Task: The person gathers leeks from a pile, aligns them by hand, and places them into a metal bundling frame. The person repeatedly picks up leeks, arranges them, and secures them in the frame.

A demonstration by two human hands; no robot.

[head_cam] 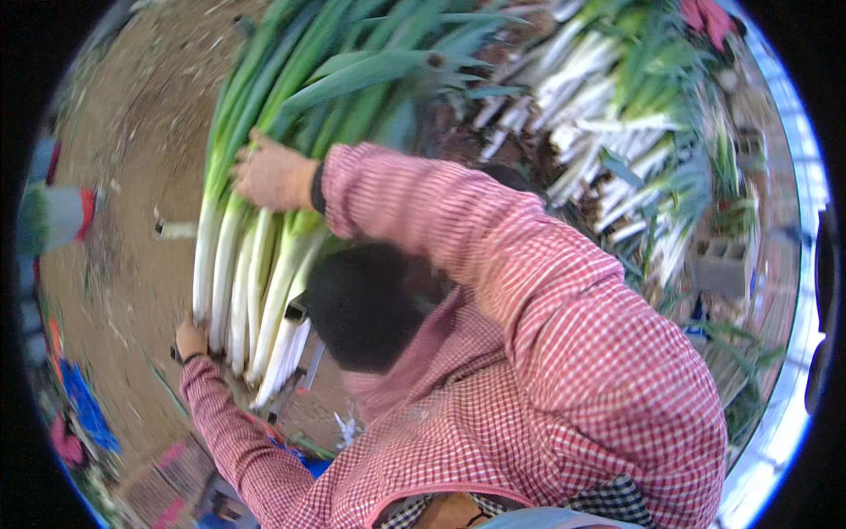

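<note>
A bunch of large leeks (264, 284) lies before me, with white stalks toward me and long green leaves toward the top. My right hand (274, 173) rests over the stalks where white turns to green, its fingers curled onto them. Beside the root end of the leftmost leek is my left hand (192, 338), touching it; its fingers are partly hidden. Under the bunch a metal frame end (295, 311) shows near the roots. A pale bar (175, 229) juts out on the left of the stalks.
A large heap of leeks (595, 132) lies on the ground at the right. Hollow concrete blocks (722, 264) stand beyond it. At the left are a pale container with a red edge (66, 211) and blue material (89, 406). My dark-clad knee (370, 304) is close to the bunch.
</note>
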